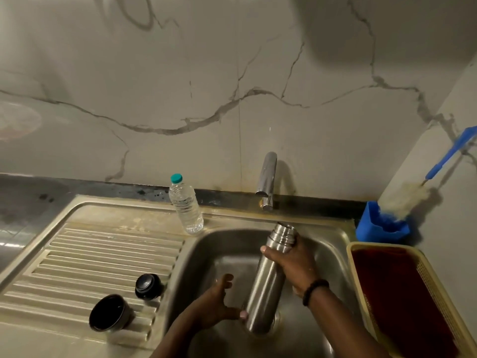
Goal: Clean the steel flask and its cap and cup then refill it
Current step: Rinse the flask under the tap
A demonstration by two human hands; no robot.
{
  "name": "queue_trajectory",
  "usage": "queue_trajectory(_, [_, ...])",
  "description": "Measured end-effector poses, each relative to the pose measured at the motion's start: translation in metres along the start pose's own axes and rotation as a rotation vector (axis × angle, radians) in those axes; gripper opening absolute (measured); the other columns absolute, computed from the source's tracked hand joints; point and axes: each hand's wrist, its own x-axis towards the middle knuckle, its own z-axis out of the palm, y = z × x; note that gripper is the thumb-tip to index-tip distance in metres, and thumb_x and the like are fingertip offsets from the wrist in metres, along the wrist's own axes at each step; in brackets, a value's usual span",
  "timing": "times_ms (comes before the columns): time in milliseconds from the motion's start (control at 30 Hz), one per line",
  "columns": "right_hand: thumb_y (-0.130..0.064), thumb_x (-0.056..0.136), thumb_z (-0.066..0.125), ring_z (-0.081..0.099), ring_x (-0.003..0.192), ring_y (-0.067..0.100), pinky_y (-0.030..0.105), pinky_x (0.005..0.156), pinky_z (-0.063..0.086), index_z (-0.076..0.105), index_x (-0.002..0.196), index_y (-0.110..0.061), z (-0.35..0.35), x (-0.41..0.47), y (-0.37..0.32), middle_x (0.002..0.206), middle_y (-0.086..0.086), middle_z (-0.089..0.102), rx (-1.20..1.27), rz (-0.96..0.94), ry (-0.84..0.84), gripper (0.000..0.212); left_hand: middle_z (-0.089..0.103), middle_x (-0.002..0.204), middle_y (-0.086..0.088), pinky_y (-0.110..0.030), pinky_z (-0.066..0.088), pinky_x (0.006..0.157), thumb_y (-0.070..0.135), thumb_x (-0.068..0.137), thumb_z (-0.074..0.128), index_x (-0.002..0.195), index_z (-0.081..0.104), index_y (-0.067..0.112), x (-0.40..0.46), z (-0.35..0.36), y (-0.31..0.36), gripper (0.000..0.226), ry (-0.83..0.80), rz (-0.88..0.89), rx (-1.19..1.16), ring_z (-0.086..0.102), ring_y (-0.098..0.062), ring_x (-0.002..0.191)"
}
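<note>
Two hands hold one steel flask [268, 282] over the sink basin [206, 251], roughly at the five o'clock part of the view. The flask is a slim brushed-metal cylinder, uncapped, its stepped, threaded neck tilted up toward one o'clock, near the chrome tap [267, 177] at the basin's twelve o'clock edge. The right hand [294, 262] wraps its fingers round the flask just under the neck, with a dark bead band on that wrist. The left hand [219, 303] is spread, fingers relaxed and straight, its thumb tip pressing the flask's lower end.

At nine o'clock from the flask, on the ribbed steel drainboard [77, 254], sit the round black cap [148, 285] and, just toward seven o'clock from it, the dark cup [109, 315], mouth up. A clear ridged plastic water bottle [185, 205] with a teal lid stands on the sink rim at eleven o'clock. At three o'clock lies a cream perforated plastic basket [428, 280] lined in dark red; behind it a blue holder [379, 223] carries a bristly pale bottle brush [405, 200] with a blue handle. The wall is veined marble-look tile [206, 73].
</note>
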Motion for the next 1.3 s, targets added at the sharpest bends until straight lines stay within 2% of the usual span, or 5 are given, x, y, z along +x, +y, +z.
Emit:
queue_trajectory(233, [-0.02,0.069,0.088,0.066,0.087,0.01,0.024,0.071,0.049,0.06,0.093,-0.031,0.002,0.001,0.007,0.093,-0.009,0.069,0.092,0.026,0.136,0.038,0.043,0.145,0.007,-0.028,0.052,0.1,0.062,0.048,0.092,0.147,0.024,0.041,0.003,0.005,0.007,0.122,-0.137,0.062,-0.056,0.047,-0.016,0.133])
queue_trajectory(600, [-0.014,0.074,0.075,0.062,0.107,0.025,0.041,0.092,0.051,0.058,0.118,-0.02,0.003,-0.007,0.014,0.112,0.009,0.066,0.807,0.318,0.16,0.048,0.062,0.112,-0.014,-0.039,0.057,0.078,0.032,0.059,0.093,0.117,0.054,0.012,-0.017,-0.011,0.013,0.073,0.163,0.053,-0.452,0.066,-0.017,0.092])
queue_trajectory(767, [-0.036,0.093,0.061,0.061,0.098,0.026,0.044,0.098,0.048,0.059,0.105,-0.012,-0.005,-0.004,0.037,0.102,0.013,0.064,1.006,0.536,0.29,0.026,0.07,0.116,-0.011,-0.046,0.059,0.085,0.032,0.058,0.094,0.121,0.056,0.017,-0.039,-0.026,0.044,0.075,0.395,0.213,-0.504,0.069,-0.023,0.106])
queue_trajectory(967, [-0.002,0.095,0.05,0.056,0.075,0.026,0.037,0.068,0.049,0.06,0.088,-0.001,-0.003,0.0,0.076,0.076,0.016,0.064,0.77,0.741,0.175,0.012,0.062,0.116,0.016,-0.013,0.048,0.088,0.016,0.063,0.095,0.127,0.056,0.02,-0.049,-0.033,0.097,0.075,0.512,0.477,-0.187,0.06,0.0,0.111])
queue_trajectory(1300, [0.012,0.092,0.05,0.063,0.065,0.026,0.029,0.057,0.053,0.067,0.09,0.006,-0.013,0.016,0.096,0.074,0.019,0.067,0.138,0.592,-0.069,0.018,0.06,0.12,0.017,-0.013,0.046,0.09,0.031,0.063,0.091,0.128,0.045,0.034,-0.037,-0.017,0.129,0.08,0.548,0.563,0.072,0.058,0.0,0.112])
